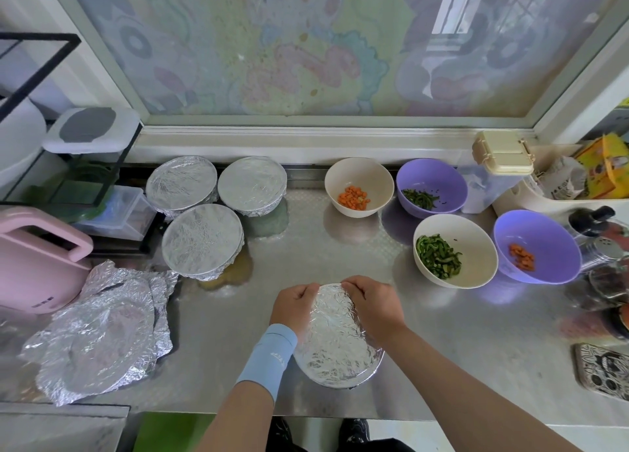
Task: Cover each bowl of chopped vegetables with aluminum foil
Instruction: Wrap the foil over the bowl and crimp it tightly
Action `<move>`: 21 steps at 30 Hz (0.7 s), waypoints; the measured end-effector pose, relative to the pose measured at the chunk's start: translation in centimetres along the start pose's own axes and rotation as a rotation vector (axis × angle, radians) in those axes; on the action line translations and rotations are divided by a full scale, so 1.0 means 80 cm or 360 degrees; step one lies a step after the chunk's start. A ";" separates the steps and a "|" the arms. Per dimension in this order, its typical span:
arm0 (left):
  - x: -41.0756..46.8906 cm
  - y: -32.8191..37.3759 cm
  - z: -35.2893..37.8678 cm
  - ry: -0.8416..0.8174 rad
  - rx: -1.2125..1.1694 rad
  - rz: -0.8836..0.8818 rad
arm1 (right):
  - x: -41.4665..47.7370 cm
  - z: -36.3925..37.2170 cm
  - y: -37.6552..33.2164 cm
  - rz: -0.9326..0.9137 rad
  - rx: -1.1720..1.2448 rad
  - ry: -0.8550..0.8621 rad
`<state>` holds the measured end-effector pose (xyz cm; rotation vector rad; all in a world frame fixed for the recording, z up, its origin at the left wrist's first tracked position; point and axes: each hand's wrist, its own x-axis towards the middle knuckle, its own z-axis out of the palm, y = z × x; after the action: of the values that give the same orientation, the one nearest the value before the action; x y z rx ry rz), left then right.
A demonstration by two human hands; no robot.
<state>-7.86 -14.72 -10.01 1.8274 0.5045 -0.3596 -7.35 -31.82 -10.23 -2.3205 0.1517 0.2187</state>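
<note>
A foil-covered bowl (pixel 337 339) sits at the near edge of the steel counter (pixel 442 349). My left hand (pixel 294 307) grips its far left rim, fingers curled over the foil. My right hand (pixel 376 307) grips the far right rim the same way. Three foil-covered bowls (pixel 202 239) stand at the back left. Uncovered at the right are a cream bowl of diced carrot (pixel 359 186), a purple bowl of green strips (pixel 431 186), a cream bowl of green strips (pixel 454 250) and a purple bowl of carrot (pixel 536 245).
Crumpled foil sheets (pixel 102 332) lie at the near left beside a pink appliance (pixel 37 261). A patterned phone (pixel 602 370) lies at the right edge. Jars and shakers (pixel 602 247) crowd the far right, with a lidded container (pixel 500 155) behind them.
</note>
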 end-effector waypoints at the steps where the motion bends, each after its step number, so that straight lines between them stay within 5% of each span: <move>1: 0.002 0.003 -0.002 -0.0027 0.0091 0.0047 | 0.001 0.000 0.000 -0.0013 -0.0005 -0.0009; 5: -0.002 0.021 0.002 -0.0049 0.0222 0.0238 | 0.002 0.000 0.000 -0.0072 -0.0047 -0.0030; 21: -0.013 0.017 0.022 0.0149 0.0252 0.0146 | 0.009 -0.009 -0.010 -0.0170 -0.0171 -0.0169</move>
<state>-8.02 -16.89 -8.91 2.0209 0.4652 -0.2587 -6.45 -31.82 -9.33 -2.4091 -0.0382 0.3023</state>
